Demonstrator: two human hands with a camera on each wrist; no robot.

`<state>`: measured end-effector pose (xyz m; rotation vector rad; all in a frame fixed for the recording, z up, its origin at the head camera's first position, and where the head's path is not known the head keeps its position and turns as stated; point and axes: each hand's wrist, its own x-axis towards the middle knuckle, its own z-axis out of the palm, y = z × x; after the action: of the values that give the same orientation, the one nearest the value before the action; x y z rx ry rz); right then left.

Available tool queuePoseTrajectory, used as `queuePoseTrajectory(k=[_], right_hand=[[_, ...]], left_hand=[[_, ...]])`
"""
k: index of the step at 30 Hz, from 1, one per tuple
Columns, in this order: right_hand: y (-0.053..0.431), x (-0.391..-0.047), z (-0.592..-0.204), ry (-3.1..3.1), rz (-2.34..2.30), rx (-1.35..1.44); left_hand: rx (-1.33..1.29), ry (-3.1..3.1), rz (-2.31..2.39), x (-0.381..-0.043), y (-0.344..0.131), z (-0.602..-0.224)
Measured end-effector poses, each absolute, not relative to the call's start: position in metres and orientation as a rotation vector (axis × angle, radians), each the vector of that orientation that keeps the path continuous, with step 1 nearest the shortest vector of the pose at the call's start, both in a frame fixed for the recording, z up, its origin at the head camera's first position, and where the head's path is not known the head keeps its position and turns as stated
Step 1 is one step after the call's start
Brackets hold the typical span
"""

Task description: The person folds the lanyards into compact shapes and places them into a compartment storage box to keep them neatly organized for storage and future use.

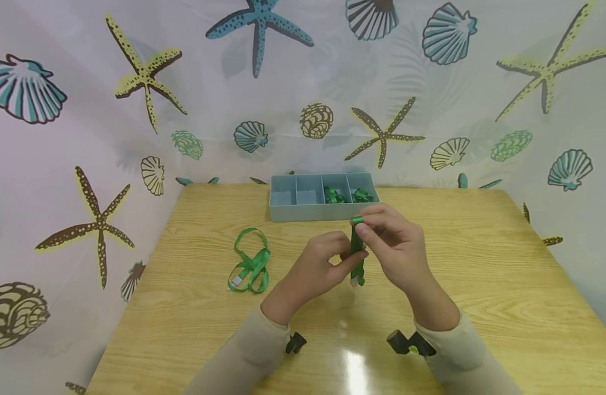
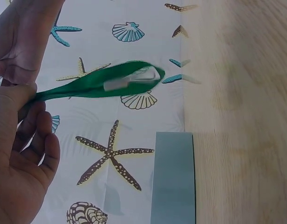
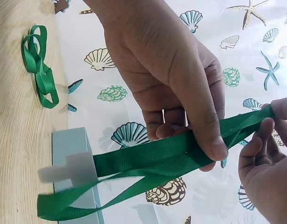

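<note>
A folded green ribbon lanyard (image 1: 357,241) hangs upright between both hands above the table. My right hand (image 1: 401,247) pinches its top fold between thumb and fingers. Lower down, my left hand (image 1: 322,260) pinches the ribbon's layers, thumb across the front in the right wrist view. Below the left hand the loose end hangs with a white plastic clip (image 3: 71,170) beside a ribbon loop. A second green lanyard (image 1: 255,262), with a white clip (image 1: 237,280), lies looped on the table to the left.
A blue-grey divided box (image 1: 322,213) stands at the table's back edge, behind the hands. Bundled green ribbons (image 1: 334,195) lie in its two right compartments. The wooden table (image 1: 184,318) meets a hanging sheet printed with shells and starfish (image 1: 283,99).
</note>
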<state>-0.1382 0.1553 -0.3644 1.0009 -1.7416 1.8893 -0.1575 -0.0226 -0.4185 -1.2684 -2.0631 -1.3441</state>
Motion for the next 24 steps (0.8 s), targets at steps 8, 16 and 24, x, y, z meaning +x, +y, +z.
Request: queuePoseTrajectory(k=[8, 16, 24], right_hand=[[0.157, -0.135, -0.36, -1.76, 1.864, 0.951], [0.162, -0.133, -0.357, -1.704, 1.88, 0.923], [0.168, -0.128, -0.358, -1.614, 1.937, 0.941]], left_hand=[[-1.201, -2.091, -1.293, -0.159, -0.025, -0.419], [-1.137, -2.143, -1.319, -0.164, -0.032, -0.42], [-1.108, -2.167, -1.363, -0.167, -0.041, -0.418]])
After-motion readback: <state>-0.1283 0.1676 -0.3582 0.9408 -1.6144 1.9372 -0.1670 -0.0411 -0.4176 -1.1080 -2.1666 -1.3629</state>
